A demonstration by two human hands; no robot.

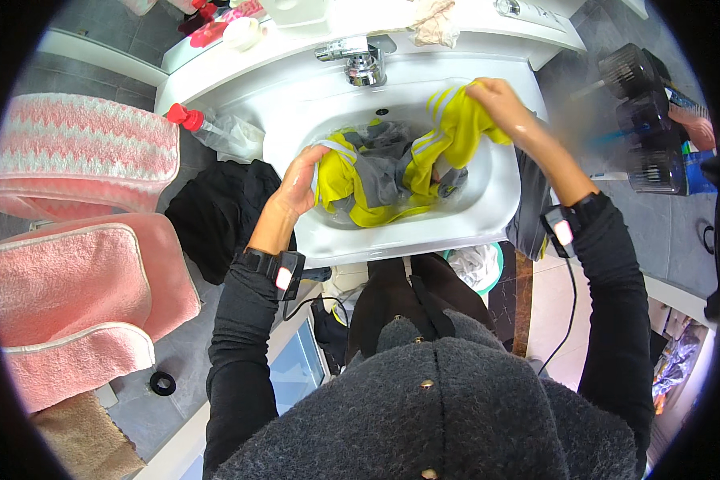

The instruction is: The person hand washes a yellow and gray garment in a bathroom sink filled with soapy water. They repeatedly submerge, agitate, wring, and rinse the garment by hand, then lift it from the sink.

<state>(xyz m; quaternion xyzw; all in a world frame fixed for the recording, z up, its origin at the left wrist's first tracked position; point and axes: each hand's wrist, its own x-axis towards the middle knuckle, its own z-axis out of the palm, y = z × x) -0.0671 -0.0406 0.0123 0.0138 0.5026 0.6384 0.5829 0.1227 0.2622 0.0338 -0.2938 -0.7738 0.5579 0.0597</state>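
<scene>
A wet yellow and grey garment (379, 174) with white stripes lies in the white washbasin (492, 198), partly under water. My left hand (297, 180) grips a yellow striped part of it at the basin's left rim. At the right, my right hand (501, 108) holds another yellow part bunched up above the bowl. Cloth hangs from that hand down into the water. Folds and suds hide much of the garment's shape. Behind the bowl stands a chrome faucet (365, 63).
Black clothing (231, 210) hangs left of the basin, beside a clear bottle with a red pump (186, 117). Pink towels (84, 276) hang farther left. Dark garments (531, 204) drape over the right side. Below stands a teal basin (499, 270) with white cloth. Black wall holders (648, 120) are at right.
</scene>
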